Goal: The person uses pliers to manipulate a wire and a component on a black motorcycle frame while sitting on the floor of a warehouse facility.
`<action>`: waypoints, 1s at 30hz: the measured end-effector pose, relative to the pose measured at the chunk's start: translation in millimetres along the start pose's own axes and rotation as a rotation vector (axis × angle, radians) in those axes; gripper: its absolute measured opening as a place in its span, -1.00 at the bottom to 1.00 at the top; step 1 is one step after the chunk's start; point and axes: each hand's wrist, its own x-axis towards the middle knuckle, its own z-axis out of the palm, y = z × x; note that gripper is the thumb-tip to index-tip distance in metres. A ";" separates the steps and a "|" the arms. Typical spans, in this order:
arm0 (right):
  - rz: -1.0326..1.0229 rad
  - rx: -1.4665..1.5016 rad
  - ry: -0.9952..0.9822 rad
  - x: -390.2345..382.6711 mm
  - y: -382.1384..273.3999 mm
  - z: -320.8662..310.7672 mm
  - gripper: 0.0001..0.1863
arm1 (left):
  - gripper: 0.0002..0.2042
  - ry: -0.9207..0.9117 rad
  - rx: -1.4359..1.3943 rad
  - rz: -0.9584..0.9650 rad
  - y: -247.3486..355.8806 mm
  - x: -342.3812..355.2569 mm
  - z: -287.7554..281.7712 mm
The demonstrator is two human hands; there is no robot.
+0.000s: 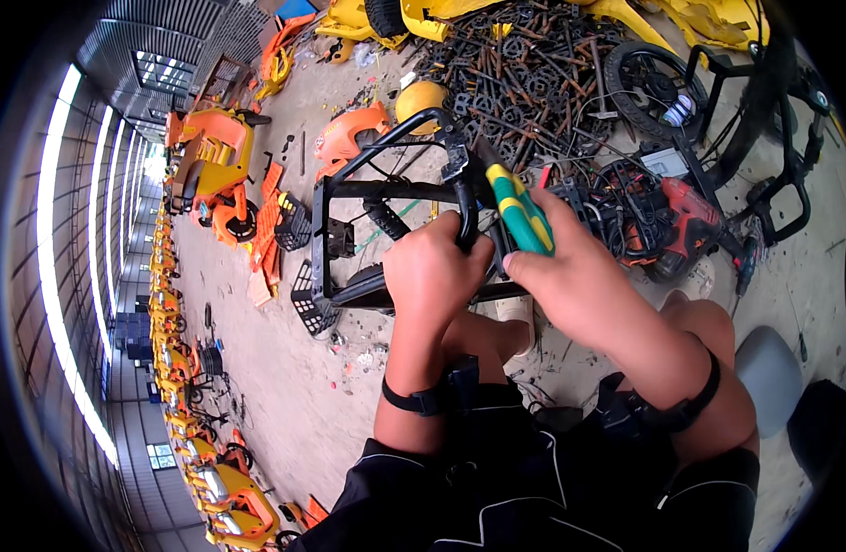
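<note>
Passage: floor [280, 377], left side | Obstacles: black frame [409, 190], front centre; heaped metal parts [524, 87], beyond it; red power drill [691, 216], right; wheel [660, 87], beyond drill

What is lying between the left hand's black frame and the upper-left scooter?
Between the frame and scooter, the head view shows orange panels and a black slotted piece.

No words or numbers are showing legibly. Pale marks are appearing near the left edge of an orange scooter fairing [354, 133], and a pale rectangle [664, 164] is lying near a red power drill [690, 216]; both are looking too small to read.
</note>
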 end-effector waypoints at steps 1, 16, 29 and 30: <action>0.048 0.022 0.025 3.5 2.2 -1.3 -0.16 | -0.68 0.011 0.008 -0.001 -1.4 -0.4 0.7; -0.215 -0.267 -0.151 -11.2 0.3 -6.7 -0.37 | -0.65 0.019 0.084 -0.043 4.3 -0.2 0.4; -0.259 -0.177 -0.159 -23.6 -8.3 -21.1 -0.50 | -0.68 0.000 0.082 -0.052 9.0 -1.1 0.2; -0.304 -0.097 -0.189 -27.8 -11.7 -22.8 -0.53 | -0.68 0.000 0.062 -0.047 7.4 -1.9 0.5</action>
